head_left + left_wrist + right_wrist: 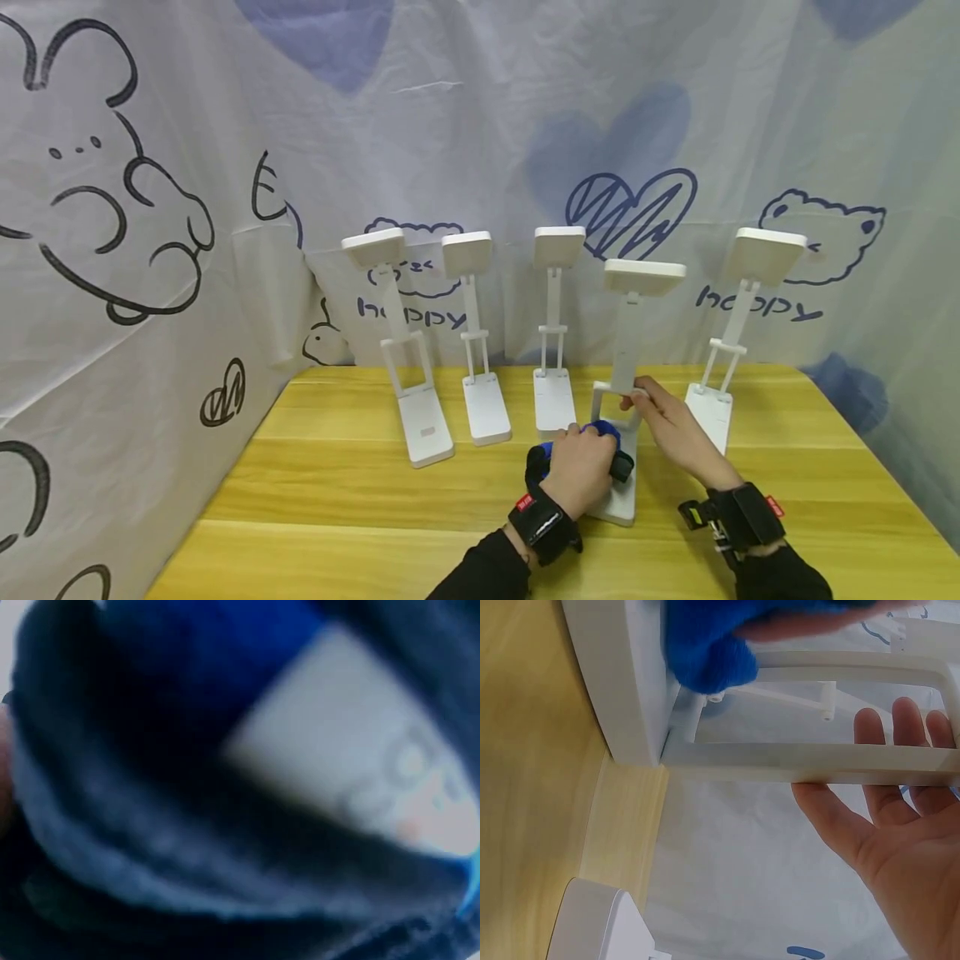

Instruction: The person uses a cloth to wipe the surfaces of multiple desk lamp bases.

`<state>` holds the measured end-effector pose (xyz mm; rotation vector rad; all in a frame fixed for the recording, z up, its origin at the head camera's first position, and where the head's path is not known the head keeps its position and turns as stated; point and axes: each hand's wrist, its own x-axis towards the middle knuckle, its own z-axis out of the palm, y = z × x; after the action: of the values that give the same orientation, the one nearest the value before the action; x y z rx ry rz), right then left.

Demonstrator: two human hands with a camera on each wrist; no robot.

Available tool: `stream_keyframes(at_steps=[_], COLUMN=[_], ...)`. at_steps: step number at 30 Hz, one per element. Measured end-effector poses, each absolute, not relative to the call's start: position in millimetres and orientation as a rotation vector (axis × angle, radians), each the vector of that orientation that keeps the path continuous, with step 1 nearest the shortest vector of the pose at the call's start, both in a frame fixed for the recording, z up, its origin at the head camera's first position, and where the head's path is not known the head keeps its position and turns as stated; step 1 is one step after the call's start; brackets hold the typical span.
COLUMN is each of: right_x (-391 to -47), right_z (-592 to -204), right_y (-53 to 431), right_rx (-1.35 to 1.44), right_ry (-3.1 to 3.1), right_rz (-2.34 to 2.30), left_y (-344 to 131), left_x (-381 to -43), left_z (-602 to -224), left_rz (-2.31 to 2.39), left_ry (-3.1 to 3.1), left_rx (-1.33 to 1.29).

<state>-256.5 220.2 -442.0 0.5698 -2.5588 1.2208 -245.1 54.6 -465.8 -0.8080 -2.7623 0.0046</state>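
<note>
My left hand (581,471) clutches a blue cloth (603,430) with dark trim against the base of a white folding desk lamp (619,504). In the right wrist view the blue cloth (712,656) bunches against the white base (622,682). My right hand (675,429) grips one side bar of that lamp's frame; the right wrist view shows the thumb on one side of the bar (780,761) and fingertips (907,724) on the other. Blurred dark and blue fabric (217,652) with a white lettered label (322,742) fills the left wrist view.
Several similar white lamps stand unfolded behind and beside: the far-left lamp (426,425), its neighbour (486,408), a middle lamp (553,400) and the right lamp (708,408). All are on the wood-grain table (337,500), with a printed curtain (465,150) behind.
</note>
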Motion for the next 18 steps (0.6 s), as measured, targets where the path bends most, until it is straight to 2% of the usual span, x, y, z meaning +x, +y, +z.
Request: stream_keyframes(at_steps=[7, 18], right_x=[-257, -257], right_z=[-442, -443], right_y=[218, 219], right_rx=[0.556, 0.548], right_ry=[-2.561, -2.567], right_rz=[1.216, 1.208], left_y=[66, 67], left_x=[-251, -249], left_z=[-464, -467], left_rz=[0.059, 0.118], left_ry=[-2.748, -2.624], left_rx=[-0.798, -1.001])
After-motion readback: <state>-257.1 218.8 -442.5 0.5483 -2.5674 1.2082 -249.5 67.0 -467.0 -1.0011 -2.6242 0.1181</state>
